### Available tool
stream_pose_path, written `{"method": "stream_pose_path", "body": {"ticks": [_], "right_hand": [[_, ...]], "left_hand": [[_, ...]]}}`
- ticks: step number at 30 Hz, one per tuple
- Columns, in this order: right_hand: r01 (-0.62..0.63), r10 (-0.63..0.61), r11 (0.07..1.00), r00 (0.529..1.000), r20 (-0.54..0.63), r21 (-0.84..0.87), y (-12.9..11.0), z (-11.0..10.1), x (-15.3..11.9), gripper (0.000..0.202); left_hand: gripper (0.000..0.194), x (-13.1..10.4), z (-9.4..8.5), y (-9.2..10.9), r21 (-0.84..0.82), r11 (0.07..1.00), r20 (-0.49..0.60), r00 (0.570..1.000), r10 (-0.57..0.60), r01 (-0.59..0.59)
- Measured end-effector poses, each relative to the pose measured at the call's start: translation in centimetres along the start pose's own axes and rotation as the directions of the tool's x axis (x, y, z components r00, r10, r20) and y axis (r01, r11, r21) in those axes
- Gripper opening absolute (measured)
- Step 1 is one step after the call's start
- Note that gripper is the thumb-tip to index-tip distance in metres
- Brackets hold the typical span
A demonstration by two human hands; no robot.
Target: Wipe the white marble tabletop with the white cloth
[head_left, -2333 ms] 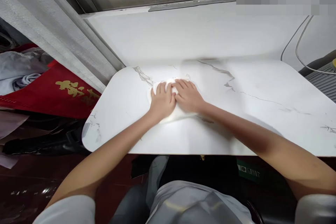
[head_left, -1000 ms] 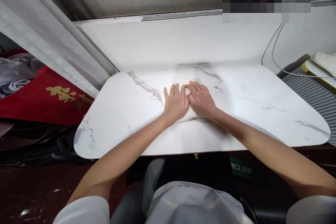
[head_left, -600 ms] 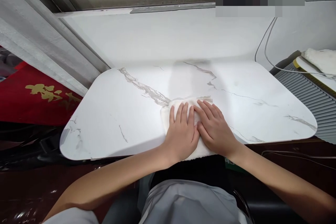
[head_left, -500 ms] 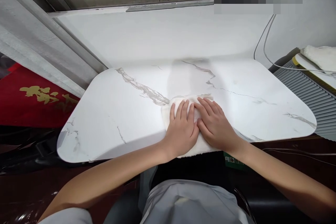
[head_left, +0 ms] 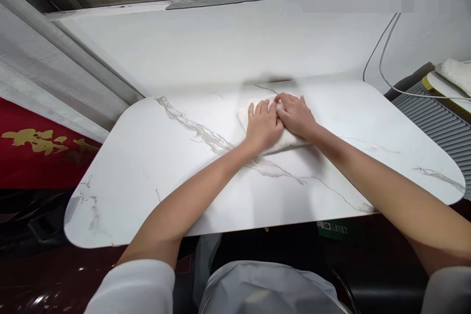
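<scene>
A folded white cloth [head_left: 282, 145] lies on the white marble-patterned tabletop [head_left: 128, 171], towards its back edge. My left hand [head_left: 263, 127] rests flat on the cloth, fingers slightly spread and pointing to the wall. Beside it, my right hand [head_left: 296, 115] is bent over the cloth's far right part, its fingers curled and their tips partly hidden. The thumb side of my right hand touches my left hand. Much of the cloth is covered by both hands.
A white wall [head_left: 221, 49] stands behind the table. Grey cables [head_left: 382, 54] hang at the right, near a ribbed grey panel [head_left: 434, 117] and another white fluffy cloth [head_left: 456, 74]. At the left are a pale curtain [head_left: 47, 68] and red fabric with gold lettering [head_left: 37, 142].
Both hands have slid forward with the cloth, from the table's front edge towards the back. My right hand's fingers have gone from flat to curled.
</scene>
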State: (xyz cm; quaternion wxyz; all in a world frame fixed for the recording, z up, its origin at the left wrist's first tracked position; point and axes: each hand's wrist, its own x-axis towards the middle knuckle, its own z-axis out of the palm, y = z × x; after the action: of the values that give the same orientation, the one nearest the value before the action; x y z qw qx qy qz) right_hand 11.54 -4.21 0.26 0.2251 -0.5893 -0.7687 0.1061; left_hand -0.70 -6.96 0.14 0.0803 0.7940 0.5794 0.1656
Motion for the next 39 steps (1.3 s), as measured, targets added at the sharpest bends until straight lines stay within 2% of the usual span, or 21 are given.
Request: {"method": "stream_pose_path", "body": {"ticks": [4, 8, 12, 16, 21, 25, 28, 33, 39], "right_hand": [[-0.013, 0.013, 1.000, 0.999, -0.039, -0.003, 1.5, 0.3, 4.4, 0.033], [-0.089, 0.089, 0.996, 0.989, -0.118, 0.004, 2.2, 0.8, 7.1, 0.032], [-0.122, 0.123, 0.992, 0.982, -0.146, 0.016, 2.4, 1.2, 8.4, 0.032], [-0.101, 0.102, 0.995, 0.983, -0.153, 0.013, 2.7, 1.2, 8.6, 0.033], [-0.084, 0.077, 0.995, 0.989, -0.129, -0.049, 2.5, 1.2, 7.3, 0.035], [-0.091, 0.082, 0.993, 0.989, -0.122, -0.071, 1.9, 1.0, 5.1, 0.035], [-0.079, 0.069, 0.993, 0.990, -0.120, -0.088, 1.5, 0.8, 2.9, 0.037], [0.014, -0.027, 0.994, 0.992, -0.121, -0.107, 1.4, 0.4, -1.2, 0.038], [0.041, -0.065, 0.982, 0.990, -0.126, -0.183, 0.9, -0.5, -7.2, 0.042]], "left_hand": [[0.051, 4.4, 0.4, -1.3, -0.022, 1.000, -0.036, 0.999, -0.018, 0.017], [0.049, 7.7, 0.6, -2.4, -0.058, 0.998, -0.052, 0.999, 0.008, -0.011], [0.047, 9.6, 0.8, -3.3, -0.064, 0.997, -0.073, 0.996, 0.048, -0.052], [0.047, 9.9, 0.9, -3.4, -0.021, 0.999, -0.074, 0.996, 0.039, -0.041], [0.051, 8.5, 0.8, -2.6, 0.032, 0.999, -0.024, 1.000, -0.005, 0.006], [0.051, 6.5, 0.8, -1.7, 0.071, 0.997, -0.013, 1.000, 0.009, -0.008], [0.052, 4.5, 0.8, -0.9, 0.103, 0.994, 0.000, 1.000, 0.026, -0.026], [0.053, 0.5, 0.5, 1.0, 0.134, 0.991, 0.002, 1.000, 0.013, -0.014], [0.055, -4.8, 0.2, 3.4, 0.118, 0.991, 0.032, 0.998, 0.052, -0.056]]}}
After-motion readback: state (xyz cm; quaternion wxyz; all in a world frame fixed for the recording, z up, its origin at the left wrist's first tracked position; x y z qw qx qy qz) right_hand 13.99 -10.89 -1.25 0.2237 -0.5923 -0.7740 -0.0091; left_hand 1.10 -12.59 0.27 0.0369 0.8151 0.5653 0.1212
